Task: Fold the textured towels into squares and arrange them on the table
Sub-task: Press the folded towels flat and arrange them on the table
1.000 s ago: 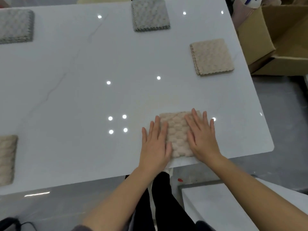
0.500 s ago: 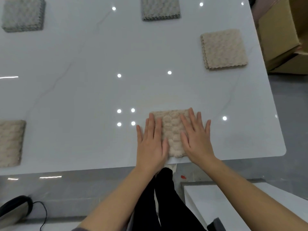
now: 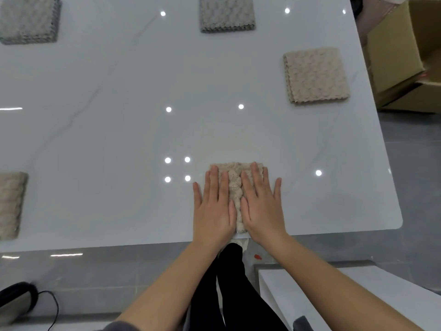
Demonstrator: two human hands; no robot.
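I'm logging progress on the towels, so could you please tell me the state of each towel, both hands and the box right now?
Near beige towel: folded, pressed flat under both hands.
Left hand: open, palm down on it.
Right hand: open, palm down on it.
Right beige towel: folded square, lying free.
Middle grey towel: folded, lying free.
Left grey towel: folded, lying free.
Left-edge beige towel: folded, partly out of view.
Cardboard box: open.

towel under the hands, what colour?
Beige, with a bumpy raised texture: the towel under both flat hands, head view.
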